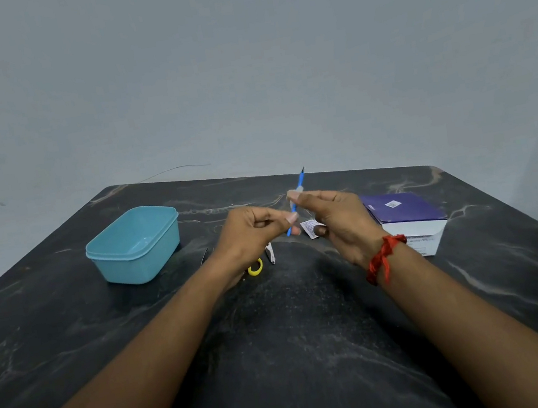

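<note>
A thin blue stick tool [300,182] with a dark pointed tip stands nearly upright above the dark marble table [280,340]. My left hand [251,237] pinches its lower end between thumb and fingertip. My right hand [335,218], with a red thread round the wrist, pinches the tool higher up with thumb and forefinger, where a small white piece shows at the fingertips. A small printed white packet [309,227] sits between the lower fingers of my right hand; whether it is held or lies on the table behind I cannot tell.
A light blue plastic tub [135,245] with no lid stands at the left. A purple and white box [407,215] lies at the right. A yellow ring [255,268] and a small metal clipper [270,253] lie under my left hand. A grey wall rises behind.
</note>
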